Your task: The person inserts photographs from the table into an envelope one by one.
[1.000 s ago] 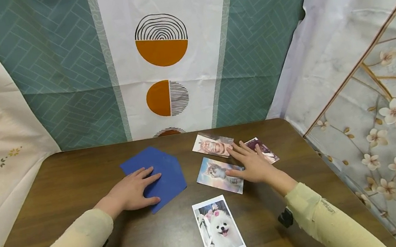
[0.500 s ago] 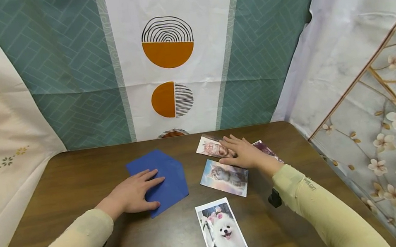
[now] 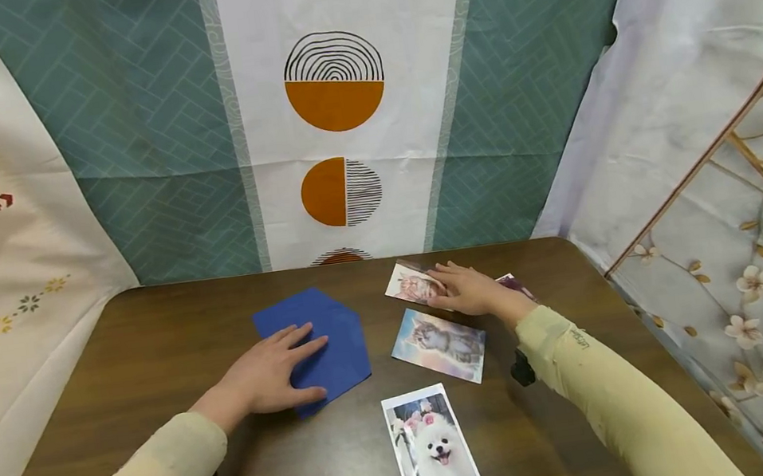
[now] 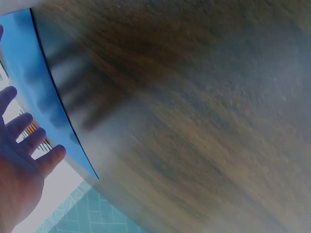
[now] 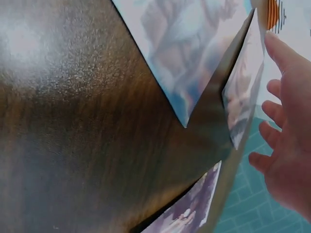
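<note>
My left hand lies over the left part of a blue envelope, fingers spread. The left wrist view shows the fingers apart, beside the blue paper. At the back right, my right hand reaches over the right end of a small card with a pinkish cat picture. In the right wrist view its fingers are loosely bent with nothing between them; whether they touch the card I cannot tell. Just in front lies a card with a grey kitten. A dark purplish card is partly hidden behind the right hand.
A white-bordered photo of a white dog lies near the front middle of the brown wooden table. A patterned curtain hangs behind the table's far edge, and light cloths hang at both sides.
My right hand has moved left and slightly back, from between the cards to over the pinkish cat card, uncovering the kitten card. The left hand stays on the envelope. The head view has shifted slightly.
</note>
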Demonstrator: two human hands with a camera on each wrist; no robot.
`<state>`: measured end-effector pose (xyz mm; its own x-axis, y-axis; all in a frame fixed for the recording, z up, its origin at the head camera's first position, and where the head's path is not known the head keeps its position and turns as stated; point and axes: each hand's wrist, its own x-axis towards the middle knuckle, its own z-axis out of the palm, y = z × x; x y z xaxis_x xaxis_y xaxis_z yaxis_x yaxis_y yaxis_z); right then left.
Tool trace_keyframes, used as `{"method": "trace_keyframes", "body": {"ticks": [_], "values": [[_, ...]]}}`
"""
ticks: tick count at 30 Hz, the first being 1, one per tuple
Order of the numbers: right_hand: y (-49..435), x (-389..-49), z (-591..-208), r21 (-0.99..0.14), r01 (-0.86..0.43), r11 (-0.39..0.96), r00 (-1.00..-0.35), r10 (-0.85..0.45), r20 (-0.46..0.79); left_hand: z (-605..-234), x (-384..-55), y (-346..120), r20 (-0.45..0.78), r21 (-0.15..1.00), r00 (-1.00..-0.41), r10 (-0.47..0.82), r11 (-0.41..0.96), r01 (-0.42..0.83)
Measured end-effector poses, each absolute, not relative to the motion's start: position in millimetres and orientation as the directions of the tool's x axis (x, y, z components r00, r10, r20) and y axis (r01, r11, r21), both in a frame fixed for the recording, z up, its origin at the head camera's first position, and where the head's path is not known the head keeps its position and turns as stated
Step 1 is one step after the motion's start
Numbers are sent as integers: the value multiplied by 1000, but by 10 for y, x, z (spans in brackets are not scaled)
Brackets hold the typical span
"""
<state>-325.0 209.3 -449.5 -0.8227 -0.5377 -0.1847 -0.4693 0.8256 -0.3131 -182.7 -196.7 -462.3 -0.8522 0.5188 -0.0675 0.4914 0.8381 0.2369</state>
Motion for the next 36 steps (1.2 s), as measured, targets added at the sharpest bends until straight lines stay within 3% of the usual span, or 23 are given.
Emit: {"method": "trace_keyframes", "body": {"ticks": [13,26,36], "values": [[2205,-3230,-4611,-249,-503,828,-819,-548,-170,-4647,-1802,-1835,-102,259,-852,513,841,476],[2152,-3141,-4742,-126,-478,869,-869,-489,-74,-4593,-1831,-1944,-172,233,-812,558,824,517],[2094,-3027,-4707,-59,-431,900,-899,-434,-55,-4384,-1819,-2098,-271,105,-769,579,812,574]]}}
